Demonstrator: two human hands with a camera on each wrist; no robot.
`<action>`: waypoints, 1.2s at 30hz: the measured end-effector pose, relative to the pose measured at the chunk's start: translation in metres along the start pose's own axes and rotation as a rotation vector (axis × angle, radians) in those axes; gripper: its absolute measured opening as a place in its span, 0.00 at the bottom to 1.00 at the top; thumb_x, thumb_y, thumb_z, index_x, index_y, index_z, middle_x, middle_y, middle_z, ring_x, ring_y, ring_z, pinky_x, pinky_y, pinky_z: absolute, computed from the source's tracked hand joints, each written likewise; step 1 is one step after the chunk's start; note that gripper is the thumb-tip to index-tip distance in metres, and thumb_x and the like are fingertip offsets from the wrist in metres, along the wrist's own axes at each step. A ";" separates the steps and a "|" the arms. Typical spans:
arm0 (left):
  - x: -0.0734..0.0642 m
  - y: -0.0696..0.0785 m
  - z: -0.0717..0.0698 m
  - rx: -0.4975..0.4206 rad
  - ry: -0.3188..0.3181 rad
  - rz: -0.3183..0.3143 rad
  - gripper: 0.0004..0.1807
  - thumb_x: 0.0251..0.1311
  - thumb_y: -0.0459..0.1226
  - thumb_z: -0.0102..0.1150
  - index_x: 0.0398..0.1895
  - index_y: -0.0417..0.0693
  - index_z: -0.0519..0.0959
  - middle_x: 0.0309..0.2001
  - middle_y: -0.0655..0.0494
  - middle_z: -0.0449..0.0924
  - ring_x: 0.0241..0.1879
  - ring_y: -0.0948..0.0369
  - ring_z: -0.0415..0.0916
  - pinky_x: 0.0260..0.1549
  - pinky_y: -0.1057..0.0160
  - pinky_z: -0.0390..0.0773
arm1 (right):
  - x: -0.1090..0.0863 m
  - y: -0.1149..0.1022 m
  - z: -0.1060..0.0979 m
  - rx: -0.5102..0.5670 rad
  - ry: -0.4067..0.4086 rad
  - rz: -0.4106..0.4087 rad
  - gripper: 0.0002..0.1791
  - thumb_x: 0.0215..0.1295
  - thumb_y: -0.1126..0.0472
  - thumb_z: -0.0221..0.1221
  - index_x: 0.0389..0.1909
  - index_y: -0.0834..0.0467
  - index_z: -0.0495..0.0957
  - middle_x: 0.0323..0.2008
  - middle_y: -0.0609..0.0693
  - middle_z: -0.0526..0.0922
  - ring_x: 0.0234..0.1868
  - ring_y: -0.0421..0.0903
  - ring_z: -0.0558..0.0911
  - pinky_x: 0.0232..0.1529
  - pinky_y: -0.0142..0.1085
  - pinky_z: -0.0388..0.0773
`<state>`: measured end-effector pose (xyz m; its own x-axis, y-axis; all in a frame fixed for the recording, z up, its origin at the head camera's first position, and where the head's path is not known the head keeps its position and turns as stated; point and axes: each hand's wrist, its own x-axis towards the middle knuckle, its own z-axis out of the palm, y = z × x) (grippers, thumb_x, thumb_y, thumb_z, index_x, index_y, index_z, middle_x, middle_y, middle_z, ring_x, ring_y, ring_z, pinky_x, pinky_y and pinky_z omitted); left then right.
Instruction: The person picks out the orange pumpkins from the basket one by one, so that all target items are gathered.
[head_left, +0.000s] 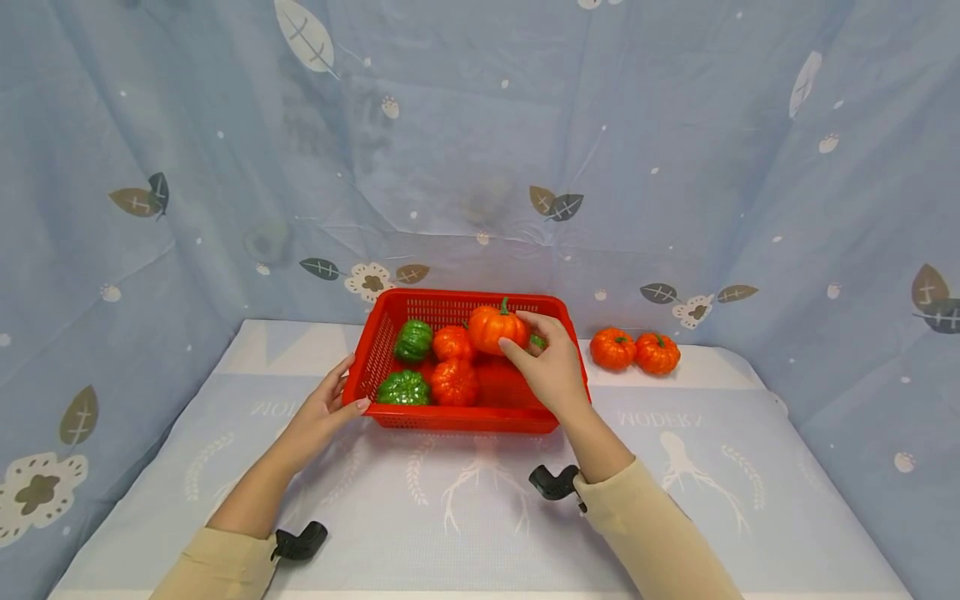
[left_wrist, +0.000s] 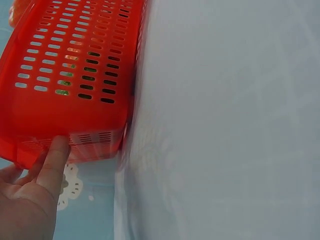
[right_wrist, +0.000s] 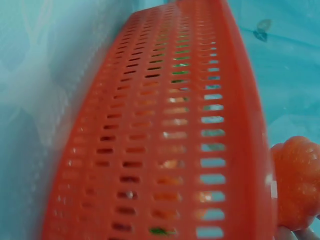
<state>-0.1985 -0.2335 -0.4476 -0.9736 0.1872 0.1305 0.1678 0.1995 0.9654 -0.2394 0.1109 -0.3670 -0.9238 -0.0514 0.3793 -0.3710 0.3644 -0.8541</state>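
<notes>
A red plastic basket [head_left: 465, 419] with slotted walls stands on the table. In it lie green toy pumpkins [head_left: 403, 388] and orange toy pumpkins [head_left: 454, 382]; another green one is mostly hidden behind my right hand. My right hand [head_left: 551, 362] pinches an orange pumpkin [head_left: 495, 328] with a green stem, above the basket's right half; this pumpkin [right_wrist: 296, 182] shows past the rim in the right wrist view. My left hand [head_left: 315, 425] holds the basket's near left corner, thumb at the rim and fingers along the left end. In the left wrist view, one finger [left_wrist: 54, 162] touches the end wall.
Two more orange pumpkins [head_left: 613, 349] sit side by side on the table, to the right of the basket. Behind and beside the table hangs a blue patterned cloth [head_left: 450, 167]. A pale printed cloth [head_left: 360, 517] covers the tabletop.
</notes>
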 end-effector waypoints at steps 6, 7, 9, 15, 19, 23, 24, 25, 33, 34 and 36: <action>-0.001 0.002 0.000 0.016 -0.002 -0.004 0.47 0.68 0.37 0.60 0.81 0.47 0.41 0.74 0.34 0.55 0.71 0.38 0.58 0.51 0.76 0.70 | -0.008 -0.001 -0.025 -0.012 0.053 -0.043 0.29 0.61 0.51 0.70 0.62 0.56 0.77 0.58 0.52 0.75 0.61 0.49 0.75 0.58 0.44 0.77; 0.000 0.002 -0.001 0.020 0.000 -0.007 0.47 0.68 0.37 0.60 0.81 0.47 0.41 0.74 0.34 0.55 0.71 0.38 0.58 0.51 0.76 0.70 | -0.009 -0.001 -0.029 -0.011 0.065 -0.050 0.29 0.61 0.51 0.70 0.62 0.56 0.77 0.58 0.52 0.75 0.61 0.49 0.75 0.57 0.44 0.77; 0.000 0.001 -0.001 0.023 0.000 -0.012 0.47 0.68 0.37 0.60 0.81 0.48 0.41 0.74 0.35 0.55 0.71 0.38 0.58 0.52 0.76 0.70 | -0.011 0.000 -0.037 -0.017 0.089 -0.061 0.29 0.61 0.52 0.71 0.62 0.57 0.78 0.58 0.52 0.75 0.59 0.49 0.75 0.57 0.43 0.77; 0.001 -0.002 -0.002 0.013 -0.004 -0.012 0.47 0.68 0.37 0.60 0.82 0.49 0.41 0.74 0.35 0.54 0.71 0.38 0.58 0.52 0.76 0.71 | -0.018 0.004 -0.062 -0.032 0.151 -0.069 0.29 0.62 0.53 0.70 0.62 0.58 0.77 0.59 0.54 0.74 0.61 0.49 0.74 0.59 0.44 0.75; 0.001 -0.001 -0.001 0.005 -0.006 -0.010 0.47 0.68 0.37 0.60 0.82 0.49 0.41 0.74 0.35 0.55 0.71 0.38 0.58 0.51 0.76 0.71 | -0.023 0.007 -0.079 -0.029 0.196 -0.070 0.28 0.62 0.58 0.70 0.63 0.59 0.77 0.60 0.54 0.73 0.62 0.50 0.74 0.59 0.42 0.74; 0.002 -0.001 -0.002 -0.001 -0.006 -0.011 0.47 0.68 0.37 0.60 0.82 0.49 0.41 0.74 0.35 0.54 0.71 0.39 0.57 0.51 0.76 0.71 | -0.025 0.011 -0.095 -0.064 0.261 -0.076 0.28 0.61 0.61 0.70 0.63 0.60 0.77 0.60 0.55 0.74 0.61 0.50 0.75 0.58 0.40 0.75; 0.002 -0.002 -0.002 -0.001 -0.006 -0.012 0.47 0.68 0.37 0.60 0.82 0.49 0.41 0.75 0.35 0.54 0.71 0.39 0.57 0.51 0.76 0.71 | -0.026 0.013 -0.099 -0.079 0.278 -0.077 0.28 0.61 0.62 0.70 0.63 0.60 0.77 0.60 0.54 0.74 0.61 0.49 0.75 0.57 0.39 0.75; 0.002 -0.002 -0.002 -0.001 -0.006 -0.013 0.47 0.68 0.37 0.60 0.82 0.49 0.41 0.75 0.35 0.54 0.71 0.38 0.57 0.51 0.76 0.71 | -0.026 0.014 -0.103 -0.096 0.290 -0.076 0.28 0.61 0.62 0.70 0.64 0.60 0.76 0.61 0.54 0.74 0.60 0.49 0.75 0.57 0.39 0.75; 0.002 -0.002 -0.002 0.003 -0.006 -0.016 0.47 0.68 0.37 0.61 0.82 0.49 0.42 0.74 0.35 0.54 0.71 0.38 0.58 0.51 0.74 0.72 | -0.028 0.035 -0.132 -0.187 0.384 -0.079 0.28 0.63 0.61 0.69 0.63 0.60 0.76 0.61 0.54 0.74 0.60 0.50 0.74 0.57 0.29 0.74; 0.002 -0.002 -0.002 0.004 -0.006 -0.015 0.47 0.68 0.37 0.61 0.82 0.49 0.42 0.75 0.35 0.54 0.71 0.38 0.58 0.51 0.74 0.72 | -0.028 0.039 -0.136 -0.197 0.399 -0.074 0.28 0.63 0.61 0.69 0.63 0.61 0.76 0.61 0.54 0.74 0.60 0.50 0.74 0.56 0.27 0.74; 0.003 -0.002 -0.001 0.009 -0.007 -0.014 0.47 0.68 0.37 0.60 0.82 0.50 0.42 0.75 0.36 0.54 0.71 0.39 0.58 0.51 0.74 0.72 | -0.027 0.047 -0.144 -0.212 0.429 -0.059 0.28 0.63 0.61 0.69 0.64 0.61 0.76 0.60 0.55 0.74 0.59 0.50 0.74 0.55 0.26 0.74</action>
<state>-0.2021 -0.2346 -0.4484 -0.9748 0.1914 0.1148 0.1551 0.2110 0.9651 -0.2187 0.2639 -0.3663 -0.7627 0.2942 0.5759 -0.3531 0.5566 -0.7520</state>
